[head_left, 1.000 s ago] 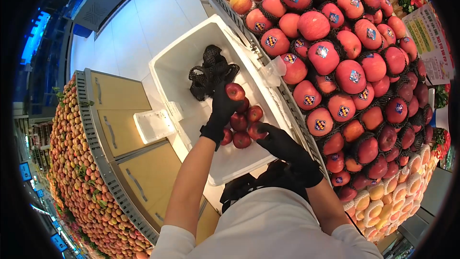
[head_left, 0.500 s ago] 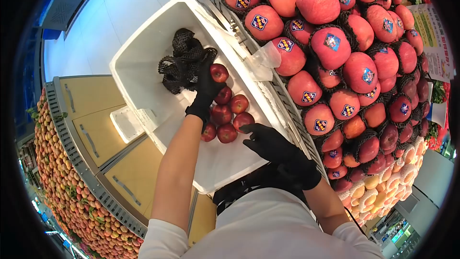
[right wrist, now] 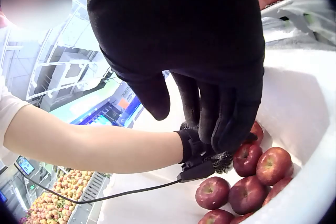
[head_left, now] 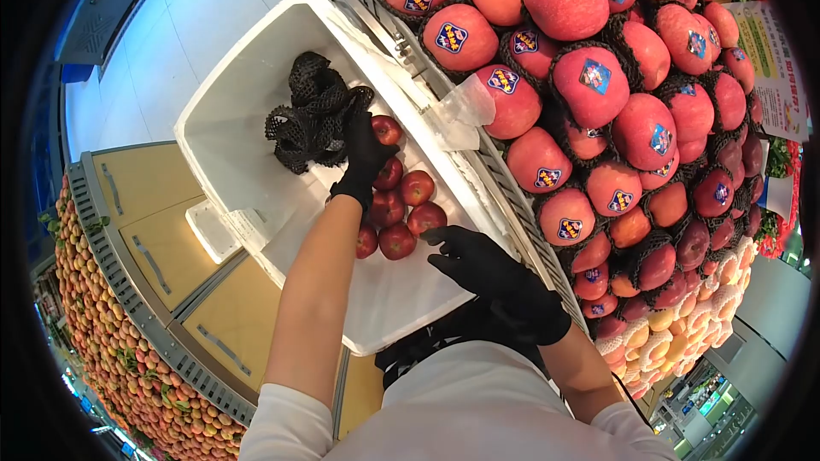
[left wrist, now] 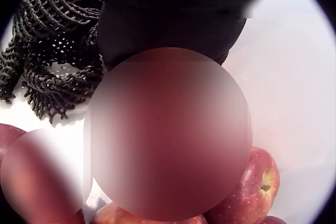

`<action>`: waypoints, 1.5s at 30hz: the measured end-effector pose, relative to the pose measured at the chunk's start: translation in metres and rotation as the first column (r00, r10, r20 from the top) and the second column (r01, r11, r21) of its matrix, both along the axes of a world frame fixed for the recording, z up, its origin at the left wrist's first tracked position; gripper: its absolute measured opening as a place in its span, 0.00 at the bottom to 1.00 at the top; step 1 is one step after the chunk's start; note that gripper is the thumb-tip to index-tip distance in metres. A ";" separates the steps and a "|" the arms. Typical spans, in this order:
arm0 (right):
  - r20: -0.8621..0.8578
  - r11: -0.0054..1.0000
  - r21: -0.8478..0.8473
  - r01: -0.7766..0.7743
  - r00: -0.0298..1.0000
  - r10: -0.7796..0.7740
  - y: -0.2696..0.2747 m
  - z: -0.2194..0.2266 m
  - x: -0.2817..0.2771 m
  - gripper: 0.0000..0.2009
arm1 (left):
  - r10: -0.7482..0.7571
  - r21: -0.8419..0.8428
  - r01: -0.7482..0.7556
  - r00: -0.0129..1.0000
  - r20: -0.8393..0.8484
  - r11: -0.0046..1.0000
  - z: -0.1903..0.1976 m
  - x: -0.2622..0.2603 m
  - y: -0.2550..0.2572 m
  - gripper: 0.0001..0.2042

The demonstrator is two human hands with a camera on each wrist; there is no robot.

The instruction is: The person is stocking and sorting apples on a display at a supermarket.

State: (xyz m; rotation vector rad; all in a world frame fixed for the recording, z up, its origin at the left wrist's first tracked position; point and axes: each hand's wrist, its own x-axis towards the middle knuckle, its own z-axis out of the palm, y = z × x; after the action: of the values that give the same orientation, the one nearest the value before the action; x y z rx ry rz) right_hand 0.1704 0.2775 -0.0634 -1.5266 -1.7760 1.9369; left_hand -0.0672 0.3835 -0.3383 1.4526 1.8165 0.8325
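Note:
Inside a white foam bin (head_left: pixel 248 77), my black-gloved left hand (head_left: pixel 366 158) (left wrist: pixel 173 19) grips a red apple (head_left: pixel 387 129) beside black foam netting (head_left: pixel 312 111) (left wrist: pixel 58 35). Its fingertips are hidden, and a blurred patch covers the middle of the left wrist view. Several red apples (head_left: pixel 397 241) (right wrist: pixel 248 194) lie in a cluster below that hand. Over the bin's near right part hangs my gloved right hand (head_left: pixel 491 269) (right wrist: pixel 178 40), fingers loosely bent and holding nothing; its fingertips are close to the nearest apple.
Large stickered apples (head_left: pixel 589 85) in black netting are heaped on the right-hand display. Clear plastic (head_left: pixel 461 111) hangs at the bin's right edge. Left of it stand yellow cabinets (head_left: pixel 154 179) beneath a heap of small fruit (head_left: pixel 145 384). A small white tray (head_left: pixel 212 229) adjoins the bin.
My left hand and its apple have moved up from the cluster, towards the far end of the bin. My right fingers have come away from the apple they touched. The head view has shifted.

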 end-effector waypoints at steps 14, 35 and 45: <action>0.050 0.999 0.033 -0.038 0.998 0.036 0.009 0.027 -0.002 0.18 | -0.022 0.106 -0.006 0.966 0.259 0.994 0.038 -0.007 -0.007 0.52; 0.035 0.883 0.469 0.007 0.999 -0.027 -0.035 0.038 0.016 0.22 | 0.179 0.030 -0.237 0.808 0.562 0.971 0.241 -0.036 -0.151 0.23; 0.052 0.893 0.445 0.073 0.993 -0.107 -0.063 0.051 0.026 0.28 | 0.260 -0.005 -0.315 0.777 0.574 0.949 0.291 -0.024 -0.245 0.21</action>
State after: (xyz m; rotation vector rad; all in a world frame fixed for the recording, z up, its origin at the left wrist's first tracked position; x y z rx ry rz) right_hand 0.1962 0.2148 -0.0121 -1.4961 -1.9604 1.3203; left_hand -0.0916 0.1386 -0.0470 0.8362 1.5528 1.3562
